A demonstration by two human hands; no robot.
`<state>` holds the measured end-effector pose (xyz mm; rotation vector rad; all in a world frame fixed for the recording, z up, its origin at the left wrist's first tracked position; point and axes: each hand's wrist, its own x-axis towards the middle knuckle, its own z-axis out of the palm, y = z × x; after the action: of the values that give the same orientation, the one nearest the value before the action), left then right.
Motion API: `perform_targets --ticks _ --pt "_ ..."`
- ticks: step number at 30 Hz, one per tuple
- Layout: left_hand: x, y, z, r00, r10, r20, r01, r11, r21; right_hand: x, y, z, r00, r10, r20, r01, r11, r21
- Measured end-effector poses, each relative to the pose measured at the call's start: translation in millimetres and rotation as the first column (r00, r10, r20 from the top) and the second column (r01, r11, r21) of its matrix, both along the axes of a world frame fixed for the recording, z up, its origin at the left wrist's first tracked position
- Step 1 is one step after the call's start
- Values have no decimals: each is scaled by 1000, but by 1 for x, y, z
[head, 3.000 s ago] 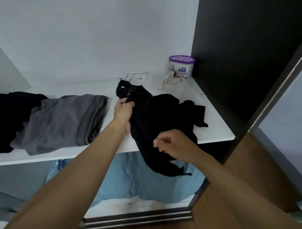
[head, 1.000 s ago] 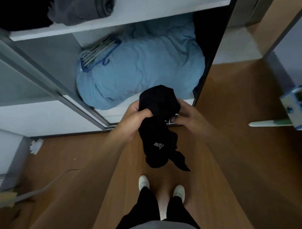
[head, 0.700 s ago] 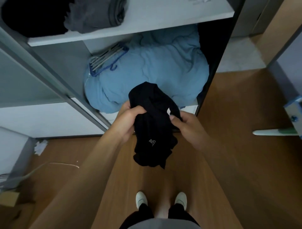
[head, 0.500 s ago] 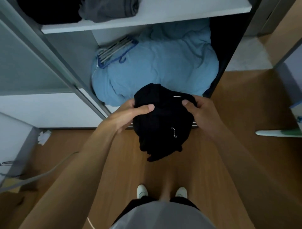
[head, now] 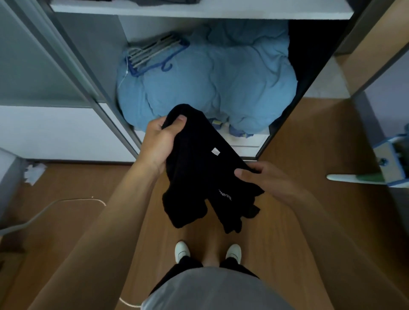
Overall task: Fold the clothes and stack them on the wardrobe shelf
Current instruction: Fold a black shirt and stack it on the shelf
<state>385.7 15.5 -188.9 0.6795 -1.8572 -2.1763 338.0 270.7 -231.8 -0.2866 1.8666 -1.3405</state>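
Observation:
A black garment [head: 199, 168] with a small white tag hangs bunched in the air in front of the wardrobe, above the wooden floor. My left hand [head: 160, 141] grips its upper end, thumb over the cloth. My right hand [head: 263, 179] pinches its right edge lower down. Two loose ends of the garment dangle below my hands. The white wardrobe shelf [head: 199, 10] runs along the top of the view, with the edge of a folded grey garment [head: 166, 1] just showing on it.
Under the shelf lies a bulky light-blue quilt [head: 221, 77] with blue hangers [head: 155, 55] on it. A grey sliding-door frame [head: 73, 66] stands at the left. A cable [head: 55, 205] crosses the floor at the left, and a blue-and-white object [head: 389, 163] juts in from the right.
The garment left the shelf and now hangs above the floor. In the last half second my left hand rose, my right hand dropped, and the bunched cloth stretched out between them.

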Motion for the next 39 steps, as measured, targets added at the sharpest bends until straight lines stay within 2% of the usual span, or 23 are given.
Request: perform_targets --ticks 3,5,7,9,11,14,16,20,23,26,30,33,37,39 --pt "5 -6 0 997 75 -27 -71 991 112 11 6 -9 1000 1 0 -1 1000 27" --pt "8 -14 1 997 73 -40 -68 990 122 15 7 -14 991 -105 -80 107 994 29" --pt "10 -22 2 997 52 -51 -47 994 97 16 6 -18 951 -262 -166 255 965 -62" --pt "12 -31 -3 1000 17 -22 -17 999 -33 17 3 -16 898 -384 -216 355 921 -160" --pt "16 -38 -12 998 7 61 9 968 -252 16 1 -11 863 -440 -249 394 894 -214" --pt "24 -51 -35 987 79 139 -3 877 -481 16 1 -3 840 -452 -300 379 884 -271" --pt "29 -56 -47 987 93 132 -6 839 -544 16 3 1 847 -440 -299 360 888 -287" --pt "33 -56 -50 994 92 55 -53 869 -492 12 14 -2 903 -338 -264 295 936 -189" --pt "32 -55 -47 992 109 64 -66 877 -476 11 22 -4 946 -222 -238 205 974 -94" --pt "31 -58 -49 992 90 94 -32 872 -489 9 25 -6 891 -360 -278 346 933 -100" --pt "30 -45 -52 978 -4 209 109 864 -491 6 24 -9 716 -628 -305 628 770 -113" --pt "25 -24 -49 955 -40 294 172 882 -439 7 20 -15 644 -705 -297 726 686 -55" --pt "19 4 -39 935 -173 310 229 962 -152 11 8 -22 637 -713 -293 743 669 -9" --pt "16 14 -37 925 -231 301 266 961 -80 15 0 -23 649 -718 -253 739 674 -17"
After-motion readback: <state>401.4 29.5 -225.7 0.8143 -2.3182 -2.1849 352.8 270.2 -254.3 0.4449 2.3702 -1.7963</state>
